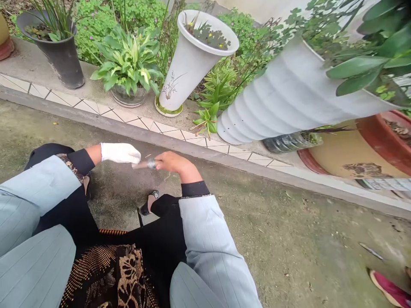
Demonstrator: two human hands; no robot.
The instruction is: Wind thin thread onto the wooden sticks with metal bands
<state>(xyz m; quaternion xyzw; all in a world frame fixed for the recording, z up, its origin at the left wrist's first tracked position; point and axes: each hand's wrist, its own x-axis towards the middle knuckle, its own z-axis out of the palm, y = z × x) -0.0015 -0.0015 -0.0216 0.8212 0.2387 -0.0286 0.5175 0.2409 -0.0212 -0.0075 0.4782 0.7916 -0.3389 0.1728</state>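
Observation:
My left hand (pixel 120 152), in a white glove, is closed around one end of a short brownish stick (pixel 140 165). A band that looks like silvery wire (pixel 151 163) is wound around the stick close to my right fingers. My bare right hand (pixel 173 162) pinches this wound end, thumb and fingers together. Both hands are held in front of my knees, above the concrete ground. The stick is blurred, and the part inside my fingers is hidden.
A tiled ledge (pixel 141 123) runs across ahead, bearing a black pot (pixel 61 60), a leafy plant (pixel 131 60), a white flared pot (pixel 189 68) and a ribbed white planter (pixel 266 102). At right lie a thin blade-like object (pixel 371 251) and another person's red shoe (pixel 390 288).

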